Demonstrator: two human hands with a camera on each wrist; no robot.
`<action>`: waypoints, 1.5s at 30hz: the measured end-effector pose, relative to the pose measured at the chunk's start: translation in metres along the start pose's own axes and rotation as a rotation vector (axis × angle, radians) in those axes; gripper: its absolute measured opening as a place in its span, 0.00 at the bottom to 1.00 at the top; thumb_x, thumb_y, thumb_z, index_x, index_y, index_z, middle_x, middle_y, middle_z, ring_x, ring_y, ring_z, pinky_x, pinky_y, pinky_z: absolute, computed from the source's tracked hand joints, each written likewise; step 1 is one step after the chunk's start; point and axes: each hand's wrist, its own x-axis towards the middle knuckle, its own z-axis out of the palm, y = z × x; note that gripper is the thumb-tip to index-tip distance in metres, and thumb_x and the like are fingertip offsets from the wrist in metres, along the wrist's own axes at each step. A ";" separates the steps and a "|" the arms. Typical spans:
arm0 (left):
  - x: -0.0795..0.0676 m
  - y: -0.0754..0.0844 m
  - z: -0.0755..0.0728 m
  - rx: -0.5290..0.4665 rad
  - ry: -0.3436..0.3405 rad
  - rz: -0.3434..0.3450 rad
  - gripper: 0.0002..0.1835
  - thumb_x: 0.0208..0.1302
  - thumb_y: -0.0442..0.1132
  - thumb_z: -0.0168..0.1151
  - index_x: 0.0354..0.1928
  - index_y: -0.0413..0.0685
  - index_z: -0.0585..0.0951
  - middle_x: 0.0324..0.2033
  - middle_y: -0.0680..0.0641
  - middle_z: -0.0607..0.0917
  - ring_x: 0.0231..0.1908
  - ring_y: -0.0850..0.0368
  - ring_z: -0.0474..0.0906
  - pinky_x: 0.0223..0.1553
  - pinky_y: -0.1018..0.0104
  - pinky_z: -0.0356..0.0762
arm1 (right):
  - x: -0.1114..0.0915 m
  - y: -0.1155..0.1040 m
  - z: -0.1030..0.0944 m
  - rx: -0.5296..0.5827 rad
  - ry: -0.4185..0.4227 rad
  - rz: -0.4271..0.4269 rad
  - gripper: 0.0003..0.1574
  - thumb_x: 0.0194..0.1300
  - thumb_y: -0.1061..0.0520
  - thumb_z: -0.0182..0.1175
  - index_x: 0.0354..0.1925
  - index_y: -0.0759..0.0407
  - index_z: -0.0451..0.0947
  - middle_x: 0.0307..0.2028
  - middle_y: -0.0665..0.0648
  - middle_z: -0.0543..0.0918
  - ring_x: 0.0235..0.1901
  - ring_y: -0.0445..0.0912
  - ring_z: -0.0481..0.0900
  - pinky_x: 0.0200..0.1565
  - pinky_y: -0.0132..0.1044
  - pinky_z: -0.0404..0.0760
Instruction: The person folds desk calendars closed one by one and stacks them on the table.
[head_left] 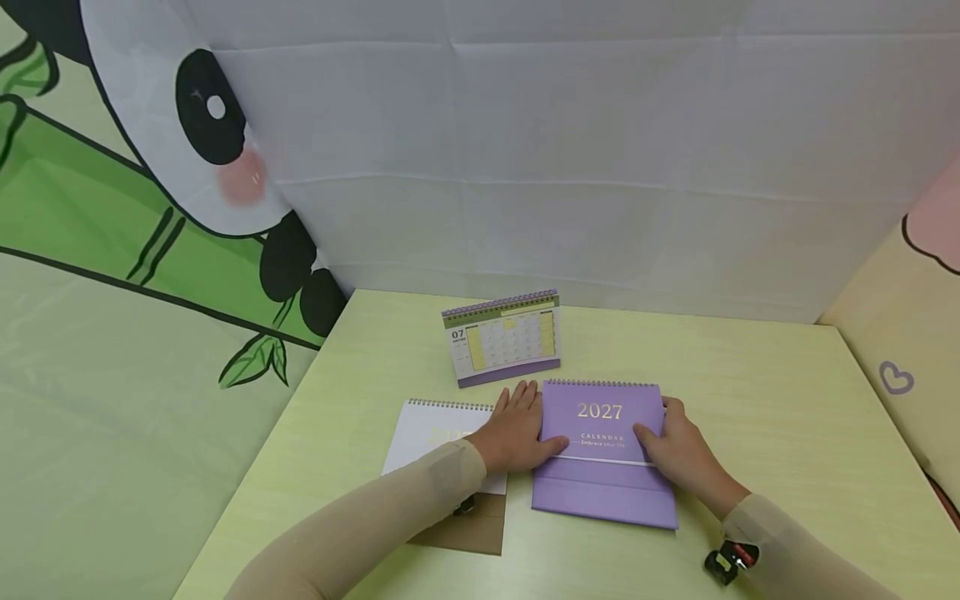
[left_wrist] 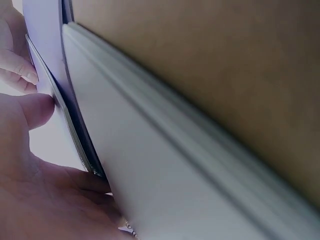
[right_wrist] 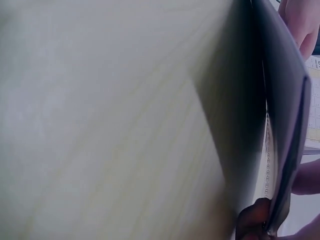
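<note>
A purple desk calendar [head_left: 600, 492] marked 2027 leans back on its stand, spiral binding at the top. My right hand [head_left: 686, 450] grips its right edge, thumb on the front cover and fingers behind. At the left edge, my left hand [head_left: 517, 433] holds it with the thumb on the cover; the left wrist view shows the other fingers [left_wrist: 85, 180] reaching along the edge. Beside that hand stands a white calendar [head_left: 420, 433] with a brown base [head_left: 468, 533], partly hidden by the left forearm. The right wrist view shows the purple calendar's side [right_wrist: 285, 85].
Behind these two, a third calendar [head_left: 513, 342] stands tilted, showing a month page numbered 07. All are on a pale yellow table [head_left: 780, 417]. A white cloth backdrop [head_left: 562, 167] rises at the back, and a printed panda panel [head_left: 150, 208] is on the left.
</note>
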 end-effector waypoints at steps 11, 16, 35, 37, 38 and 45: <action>0.001 -0.001 0.001 -0.008 0.008 -0.001 0.55 0.88 0.70 0.55 0.96 0.36 0.55 0.98 0.36 0.51 0.99 0.41 0.42 1.00 0.40 0.41 | 0.000 0.000 0.000 -0.001 -0.004 0.020 0.51 0.91 0.54 0.57 0.88 0.83 0.44 0.83 0.93 0.65 0.86 0.83 0.67 0.85 0.77 0.71; 0.001 0.000 0.000 -0.025 0.008 0.000 0.55 0.88 0.70 0.56 0.96 0.36 0.54 0.98 0.36 0.51 0.99 0.41 0.41 1.00 0.40 0.40 | 0.000 -0.001 -0.001 -0.008 -0.001 0.030 0.52 0.91 0.53 0.58 0.88 0.83 0.43 0.83 0.93 0.63 0.86 0.83 0.66 0.86 0.77 0.70; 0.002 0.000 0.001 -0.099 0.036 0.022 0.55 0.89 0.68 0.55 0.96 0.34 0.53 0.97 0.34 0.55 0.99 0.39 0.43 1.00 0.38 0.40 | 0.000 -0.004 -0.004 0.023 -0.016 0.063 0.54 0.93 0.54 0.56 0.90 0.83 0.37 0.84 0.94 0.58 0.88 0.84 0.60 0.88 0.78 0.64; 0.001 0.000 0.001 -0.109 0.039 0.024 0.55 0.89 0.67 0.56 0.96 0.34 0.52 0.97 0.34 0.55 0.99 0.39 0.43 1.00 0.38 0.39 | 0.000 -0.004 -0.004 0.025 -0.017 0.065 0.54 0.92 0.54 0.56 0.90 0.82 0.37 0.85 0.94 0.58 0.88 0.83 0.60 0.88 0.78 0.64; 0.001 0.000 0.001 -0.113 0.040 0.025 0.55 0.89 0.67 0.56 0.96 0.34 0.52 0.97 0.34 0.54 0.99 0.39 0.43 1.00 0.38 0.39 | 0.000 -0.005 -0.004 0.026 -0.016 0.066 0.54 0.92 0.54 0.56 0.90 0.82 0.37 0.85 0.94 0.58 0.88 0.83 0.60 0.88 0.78 0.64; -0.003 0.001 -0.002 -0.118 0.044 0.025 0.55 0.89 0.67 0.56 0.96 0.34 0.52 0.97 0.34 0.54 0.99 0.39 0.43 1.00 0.38 0.38 | -0.002 -0.007 -0.004 0.049 -0.022 0.076 0.54 0.92 0.54 0.56 0.90 0.82 0.38 0.85 0.94 0.58 0.88 0.84 0.58 0.89 0.78 0.63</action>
